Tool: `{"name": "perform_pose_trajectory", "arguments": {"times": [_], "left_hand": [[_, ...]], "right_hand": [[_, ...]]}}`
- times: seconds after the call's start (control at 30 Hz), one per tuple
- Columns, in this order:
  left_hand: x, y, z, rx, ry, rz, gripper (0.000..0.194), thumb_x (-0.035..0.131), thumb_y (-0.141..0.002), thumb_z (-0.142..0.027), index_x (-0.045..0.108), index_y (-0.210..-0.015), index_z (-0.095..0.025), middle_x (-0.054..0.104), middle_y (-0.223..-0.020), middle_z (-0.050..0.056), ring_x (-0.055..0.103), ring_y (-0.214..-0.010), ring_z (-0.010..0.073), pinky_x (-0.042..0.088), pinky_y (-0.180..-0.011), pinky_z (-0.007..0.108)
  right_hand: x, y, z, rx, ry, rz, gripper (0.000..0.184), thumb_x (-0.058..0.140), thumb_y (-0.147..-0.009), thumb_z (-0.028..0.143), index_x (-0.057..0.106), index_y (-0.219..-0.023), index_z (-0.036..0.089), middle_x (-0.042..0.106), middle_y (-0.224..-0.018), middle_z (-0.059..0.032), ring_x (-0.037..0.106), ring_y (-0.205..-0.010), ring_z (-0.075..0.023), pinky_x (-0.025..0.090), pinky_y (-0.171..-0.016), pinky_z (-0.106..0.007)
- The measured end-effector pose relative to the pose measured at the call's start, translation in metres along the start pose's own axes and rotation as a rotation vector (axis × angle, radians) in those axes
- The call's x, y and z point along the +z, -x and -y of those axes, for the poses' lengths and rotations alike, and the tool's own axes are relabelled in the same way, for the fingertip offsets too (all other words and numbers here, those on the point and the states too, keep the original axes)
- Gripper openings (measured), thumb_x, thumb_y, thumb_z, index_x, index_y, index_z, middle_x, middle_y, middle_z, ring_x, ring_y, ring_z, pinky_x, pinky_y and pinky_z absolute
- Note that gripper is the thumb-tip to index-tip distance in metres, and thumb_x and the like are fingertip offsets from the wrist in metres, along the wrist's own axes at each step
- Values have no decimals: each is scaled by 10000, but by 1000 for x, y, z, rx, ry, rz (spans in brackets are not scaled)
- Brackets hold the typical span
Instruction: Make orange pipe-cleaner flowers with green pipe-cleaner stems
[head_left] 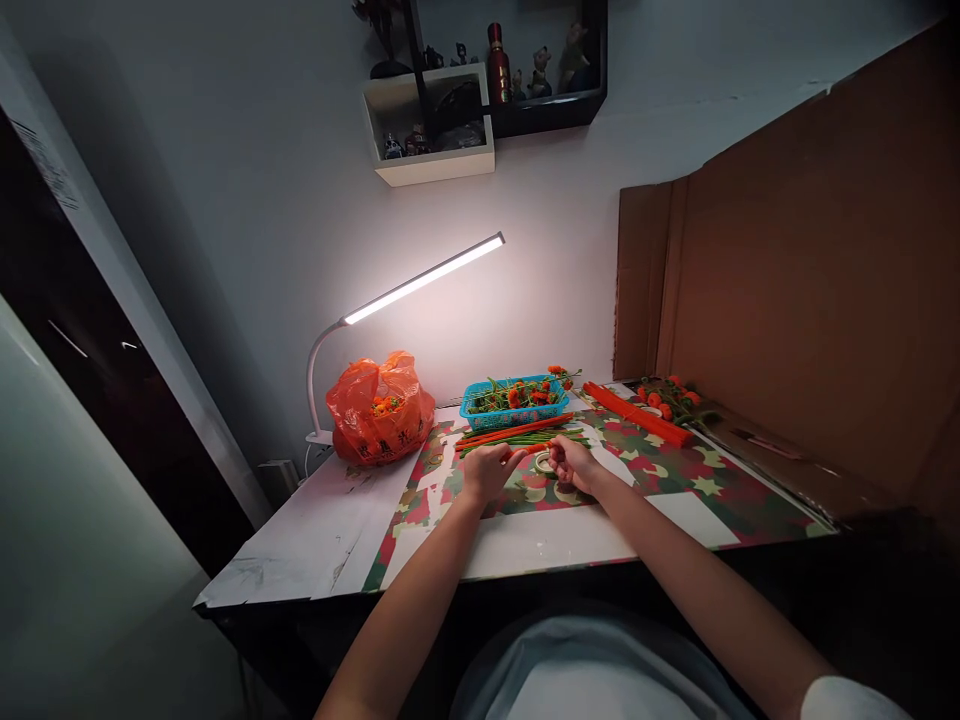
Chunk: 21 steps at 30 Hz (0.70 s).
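Observation:
My left hand [486, 474] is closed on one end of a thin orange stick [535, 449], low over the table. The stick's other end is pinched in my right hand [573, 464], fingers curled. Just beneath the stick, between my hands, a small pale roll of tape [543, 463] lies on the patterned sheet. Behind my hands are green sticks [525, 439] and orange sticks [510, 428], laid side by side. Farther back, a blue basket [517, 422] contains orange flowers with green stems.
An orange plastic bag [381, 420] stands at the left beside a lit lamp [427, 277]. To the right lie a bundle of orange-red sticks [637, 414] and orange flowers [667, 398]. A cardboard sheet [795, 270] walls the right side; a shelf [439, 168] hangs above.

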<state>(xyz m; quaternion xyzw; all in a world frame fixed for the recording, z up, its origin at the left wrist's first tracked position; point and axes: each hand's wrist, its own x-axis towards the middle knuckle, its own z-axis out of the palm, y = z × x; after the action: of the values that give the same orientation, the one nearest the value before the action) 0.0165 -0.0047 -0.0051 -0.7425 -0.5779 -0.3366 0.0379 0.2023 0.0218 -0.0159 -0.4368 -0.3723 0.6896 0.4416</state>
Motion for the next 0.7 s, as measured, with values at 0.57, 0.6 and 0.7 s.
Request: {"name": "perform_pose_trajectory", "arguments": {"times": [0.57,0.6,0.7], "left_hand": [[-5,-6,11,-10,488,265,586,452,-742,-713,332,-506,-190,238,-508,-65,219,-493,77,158,-481,242],[-6,-6,11,-12,514,286,586,458,-737,-715,339,-509,-188,245,-512,-64,220,-495,76,159,-480,240],[-5,-6,11,-23,594,345,592,471,-725,-721,360,-510,-181,265,-516,-64,225,-497,72,166,-480,234]], "right_hand": [[-1,-2,-11,-390,230,32,302,556,-917,341,568,-1152,152,597,-1136,-73,612,-959,-199,532,-811,-389],[-2,-2,-11,-407,236,29,294,556,-917,341,574,-1140,151,602,-1123,-70,614,-947,-195,534,-803,-382],[-2,-1,-11,-433,236,14,268,554,-919,336,586,-1107,148,615,-1077,-61,622,-901,-179,543,-770,-357]]}}
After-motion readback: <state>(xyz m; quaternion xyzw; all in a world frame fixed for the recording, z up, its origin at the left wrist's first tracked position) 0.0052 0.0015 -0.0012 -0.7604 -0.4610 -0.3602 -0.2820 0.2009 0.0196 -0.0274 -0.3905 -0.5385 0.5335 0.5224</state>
